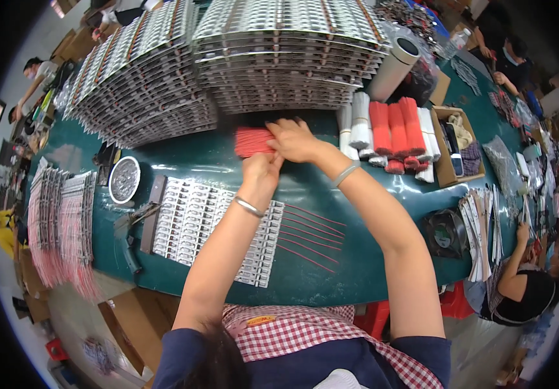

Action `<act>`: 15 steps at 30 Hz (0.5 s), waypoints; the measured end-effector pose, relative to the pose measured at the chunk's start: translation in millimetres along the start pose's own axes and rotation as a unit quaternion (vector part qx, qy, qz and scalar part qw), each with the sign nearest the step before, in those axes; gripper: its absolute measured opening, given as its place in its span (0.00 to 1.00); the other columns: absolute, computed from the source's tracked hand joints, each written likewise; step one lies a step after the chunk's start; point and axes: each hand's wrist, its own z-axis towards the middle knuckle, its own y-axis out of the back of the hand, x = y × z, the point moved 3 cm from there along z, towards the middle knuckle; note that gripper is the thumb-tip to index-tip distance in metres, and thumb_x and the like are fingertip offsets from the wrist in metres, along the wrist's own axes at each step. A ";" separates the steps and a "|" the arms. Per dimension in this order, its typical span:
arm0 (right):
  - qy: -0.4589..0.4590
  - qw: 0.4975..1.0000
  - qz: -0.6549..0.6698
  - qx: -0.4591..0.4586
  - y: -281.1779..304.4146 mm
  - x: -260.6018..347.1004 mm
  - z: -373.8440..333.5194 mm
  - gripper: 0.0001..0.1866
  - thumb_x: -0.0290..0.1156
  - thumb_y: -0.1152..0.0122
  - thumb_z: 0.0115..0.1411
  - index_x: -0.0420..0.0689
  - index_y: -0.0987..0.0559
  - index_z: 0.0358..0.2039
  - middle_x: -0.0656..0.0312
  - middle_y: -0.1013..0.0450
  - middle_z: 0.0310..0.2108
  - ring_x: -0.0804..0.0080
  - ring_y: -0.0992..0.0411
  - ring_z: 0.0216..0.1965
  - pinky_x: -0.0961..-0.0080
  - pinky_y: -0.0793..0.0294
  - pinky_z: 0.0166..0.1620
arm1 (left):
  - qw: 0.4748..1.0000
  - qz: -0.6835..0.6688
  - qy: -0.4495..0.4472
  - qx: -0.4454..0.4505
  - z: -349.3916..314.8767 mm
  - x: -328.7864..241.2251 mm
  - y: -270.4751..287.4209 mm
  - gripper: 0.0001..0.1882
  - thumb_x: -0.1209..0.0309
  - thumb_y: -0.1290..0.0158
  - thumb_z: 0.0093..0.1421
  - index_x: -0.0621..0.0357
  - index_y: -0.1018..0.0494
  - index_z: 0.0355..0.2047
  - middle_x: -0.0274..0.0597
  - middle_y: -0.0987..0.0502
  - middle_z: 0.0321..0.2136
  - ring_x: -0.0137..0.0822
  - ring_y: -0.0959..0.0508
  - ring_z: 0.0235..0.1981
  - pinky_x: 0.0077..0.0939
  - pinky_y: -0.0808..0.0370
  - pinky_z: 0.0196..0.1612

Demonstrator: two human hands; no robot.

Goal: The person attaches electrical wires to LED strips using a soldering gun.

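Note:
A bundle of thin red wires (248,141) lies on the green table in front of the stacked panels. My left hand (262,172) is closed with its fingertips at the near right end of that bundle. From the right, my right hand (294,140) curls over the same end, thumb and fingers closed on the wires. The two hands touch there, and which wires each one pinches is partly hidden. Closer to me lies a flat panel of small silver parts (195,211), partly covered by my left forearm. Several single red wires (312,236) stick out from its right edge.
Tall stacks of panels (279,71) rise behind my hands. Right are red wire bundles (398,129), white bundles (360,123), a thermos (394,65) and a cardboard box (446,172). Left are a white bowl (125,179), a soldering gun (128,240) and wired strips (75,220).

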 end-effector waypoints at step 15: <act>-0.156 0.856 -0.075 -0.487 83.5 -44.5 -133.7 0.13 0.20 0.44 0.55 0.39 0.23 0.42 0.51 0.27 0.41 0.49 0.30 0.45 0.60 0.29 0.49 | 0.987 -0.113 0.101 0.053 8.8 -11.7 20.2 0.16 0.92 0.67 0.59 0.88 0.49 0.48 0.70 0.41 0.54 0.64 0.33 0.55 0.52 0.28 0.60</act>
